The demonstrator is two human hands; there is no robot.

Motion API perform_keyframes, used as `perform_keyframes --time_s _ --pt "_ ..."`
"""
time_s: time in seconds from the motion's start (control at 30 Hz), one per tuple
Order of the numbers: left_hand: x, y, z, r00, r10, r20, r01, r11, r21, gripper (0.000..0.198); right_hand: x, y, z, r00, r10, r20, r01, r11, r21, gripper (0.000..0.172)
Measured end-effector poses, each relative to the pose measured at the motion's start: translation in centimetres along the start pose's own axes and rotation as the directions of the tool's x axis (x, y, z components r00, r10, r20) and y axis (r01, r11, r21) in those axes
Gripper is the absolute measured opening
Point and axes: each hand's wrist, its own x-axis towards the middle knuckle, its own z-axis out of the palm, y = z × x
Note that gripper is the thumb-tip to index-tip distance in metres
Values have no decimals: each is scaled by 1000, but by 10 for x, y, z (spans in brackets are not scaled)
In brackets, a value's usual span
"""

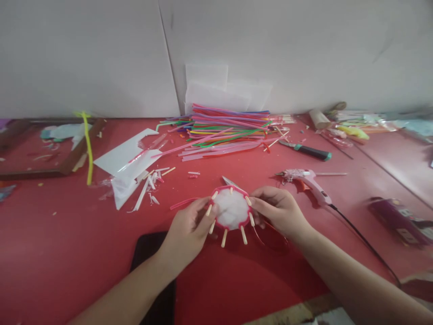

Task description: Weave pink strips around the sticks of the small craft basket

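A small round craft piece [232, 208] with a white base, a red rim and several short wooden sticks around its edge is held up over the red table. My left hand [192, 225] pinches its left side, the thumb resting on the rim. On the right side, my right hand [275, 210] grips the edge between thumb and fingers; some fingertips are hidden behind the piece. Red strands [182, 204] stick out at the left, beyond my left hand. Just behind the piece shows a pointed metal blade [230, 182], its other end hidden.
Colourful pipe cleaners [230, 131] lie piled by the wall. A pink glue gun [309, 180] with a black cord and dark-handled pliers [311, 151] rest at right. White sheet scraps [128, 155] and a wooden frame [64, 167] are at left. A black phone-like slab [149, 246] lies below my left forearm.
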Motion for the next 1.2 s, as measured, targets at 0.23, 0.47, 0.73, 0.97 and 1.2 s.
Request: perform_keyframes --time_s 0.23,0.47,0.73,0.97,1.2 --pt "-1 3 1 1000 -14 3 14 998 -62 35 -1 -1 -3 1000 16 10 -15 999 -31 31" --pt "1 10 2 992 -103 67 120 929 -349 35 3 5 -1 997 59 -56 -52 993 110 27" --pt "-1 6 0 991 -63 118 103 921 -376 34 5 6 0 994 52 -93 -34 983 182 26" --pt "-1 8 0 993 -52 104 86 932 -353 33 5 6 0 994 59 -96 -44 987 154 28" --pt "0 7 -1 990 -105 89 135 861 -490 30 7 7 3 997 32 -68 -25 994 106 28"
